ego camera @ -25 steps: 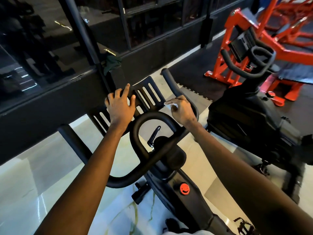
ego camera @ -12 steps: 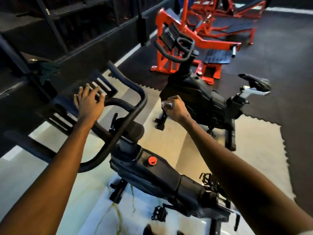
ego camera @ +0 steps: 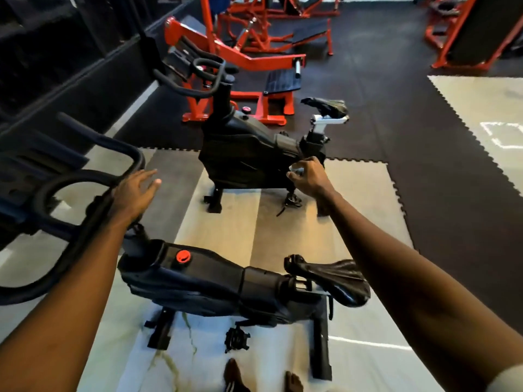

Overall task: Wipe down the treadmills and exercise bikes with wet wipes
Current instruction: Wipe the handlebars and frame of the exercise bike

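Note:
A black exercise bike (ego camera: 198, 281) with a red knob stands right below me, its handlebar (ego camera: 70, 199) at the left and its saddle (ego camera: 336, 275) at the right. My left hand (ego camera: 133, 193) hovers with straight fingers just right of the handlebar, off the bar. My right hand (ego camera: 307, 176) is raised in the air with its fingers curled round a small white wet wipe (ego camera: 295, 170). Behind it stands a second black exercise bike (ego camera: 243, 154) with its own saddle (ego camera: 325, 106).
Red weight machines (ego camera: 240, 58) fill the back of the room. A dark wall with window frames (ego camera: 70, 66) runs along the left. Light floor mats (ego camera: 254, 227) lie under the bikes, black rubber tiles beyond. My feet (ego camera: 260, 377) show at the bottom edge.
My left hand has lifted off the near bike's console tray and handlebar. My right hand has drawn away to the right with the wipe. My view has swung right, toward the second bike.

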